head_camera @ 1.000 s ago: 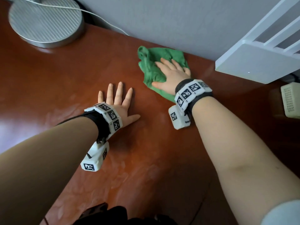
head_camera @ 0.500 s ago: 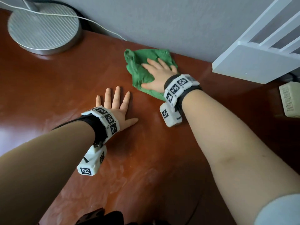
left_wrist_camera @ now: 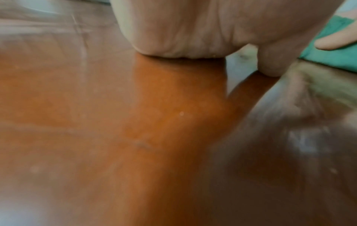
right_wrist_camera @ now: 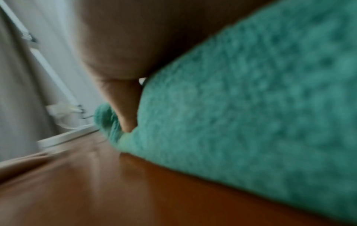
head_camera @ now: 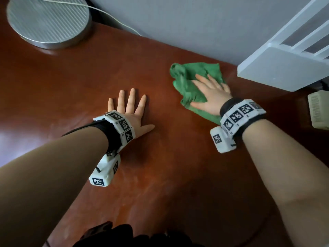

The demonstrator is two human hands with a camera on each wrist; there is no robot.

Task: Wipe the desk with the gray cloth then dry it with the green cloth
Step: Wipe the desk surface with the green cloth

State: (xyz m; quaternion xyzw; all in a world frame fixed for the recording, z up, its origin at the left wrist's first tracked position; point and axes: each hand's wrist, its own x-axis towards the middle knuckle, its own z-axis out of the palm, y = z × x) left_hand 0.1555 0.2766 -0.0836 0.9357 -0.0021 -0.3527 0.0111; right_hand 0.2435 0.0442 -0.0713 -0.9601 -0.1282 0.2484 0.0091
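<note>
The green cloth (head_camera: 188,86) lies bunched on the reddish-brown desk (head_camera: 53,86) near the grey back wall. My right hand (head_camera: 208,93) lies flat on it with straight fingers, pressing it onto the wood; the right wrist view shows the green cloth (right_wrist_camera: 251,107) under my palm. To the left my left hand (head_camera: 130,111) rests palm down on the bare desk, fingers spread, holding nothing. The left wrist view shows the heel of that palm on the desk (left_wrist_camera: 96,122) and a corner of the green cloth (left_wrist_camera: 336,55). No gray cloth is in view.
A round metal lamp base (head_camera: 48,20) with a white cable stands at the back left. A white shelf unit (head_camera: 284,68) overhangs the desk at the back right, close to the cloth. A pale vented box (head_camera: 318,109) sits at the right edge.
My right hand has slid the green cloth back to the right along the wall after sweeping it left. The left hand has stayed flat in the same place.
</note>
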